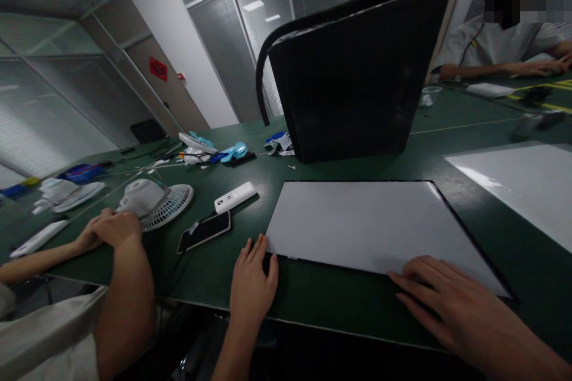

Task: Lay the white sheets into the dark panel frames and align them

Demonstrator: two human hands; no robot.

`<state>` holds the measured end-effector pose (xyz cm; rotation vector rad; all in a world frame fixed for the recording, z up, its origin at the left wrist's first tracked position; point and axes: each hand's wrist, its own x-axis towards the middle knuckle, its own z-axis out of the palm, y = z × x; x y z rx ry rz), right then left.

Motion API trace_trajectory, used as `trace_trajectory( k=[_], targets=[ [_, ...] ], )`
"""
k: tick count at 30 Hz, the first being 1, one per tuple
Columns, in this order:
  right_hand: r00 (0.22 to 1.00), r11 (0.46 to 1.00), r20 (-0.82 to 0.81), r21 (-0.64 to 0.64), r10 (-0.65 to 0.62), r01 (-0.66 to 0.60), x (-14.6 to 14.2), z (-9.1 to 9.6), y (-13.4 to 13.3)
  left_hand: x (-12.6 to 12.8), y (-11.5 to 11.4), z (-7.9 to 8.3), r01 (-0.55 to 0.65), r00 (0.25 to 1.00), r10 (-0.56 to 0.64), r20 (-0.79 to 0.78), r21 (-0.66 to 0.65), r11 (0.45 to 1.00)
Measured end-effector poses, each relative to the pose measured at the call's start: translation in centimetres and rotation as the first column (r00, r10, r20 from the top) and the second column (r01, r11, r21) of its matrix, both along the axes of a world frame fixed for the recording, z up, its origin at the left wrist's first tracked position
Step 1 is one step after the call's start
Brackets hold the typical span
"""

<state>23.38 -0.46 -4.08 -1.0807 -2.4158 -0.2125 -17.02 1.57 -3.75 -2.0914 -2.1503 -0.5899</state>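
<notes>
A flat white rectangular panel [353,223] with a thin black border lies on the green table before me. My left hand [253,280] rests at its near left corner, fingers stretched out and the fingertips touching the edge. Along the near edge, towards the right, my right hand [447,297] lies with its fingers extended over the border and the thumb below it. Neither hand is wrapped around anything. Behind the panel stands a large black board or screen [353,77], with a thick black tube curving over its top.
A dark phone [205,232], a white handheld device [235,197] and a white fan [167,205] are to my left. Another person's arms [127,250] rest beside the fan. A white sheet [531,181] lies at the right. Someone sits across the green table [313,303].
</notes>
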Motion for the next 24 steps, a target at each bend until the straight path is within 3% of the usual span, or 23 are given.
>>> trace_trajectory(
  k=[4, 11, 17, 24],
  targets=[
    [0.998, 0.998, 0.04, 0.041, -0.043, 0.041, 2.6, -1.1, -0.9, -0.1, 0.0, 0.0, 0.01, 1.0, -0.012, 0.028, 0.048, 0.999],
    [0.989, 0.994, 0.111, -0.036, -0.095, 0.099, 7.1, -4.2, -1.1, -0.1, -0.8, 0.0, 0.018, 0.994, -0.037, 0.104, 0.176, 0.984],
    [0.96, 0.96, 0.019, -0.013, -0.281, 0.281, 6.5, -3.9, -0.8, 0.3, -1.1, 0.2, 0.037, 0.987, -0.073, 0.145, 0.24, 0.97],
    [0.959, 0.965, 0.13, -0.03, -0.254, 0.26, 7.3, -4.2, 0.1, 0.4, -1.4, 0.6, 0.033, 0.986, -0.08, 0.146, 0.3, 0.953]
  ],
)
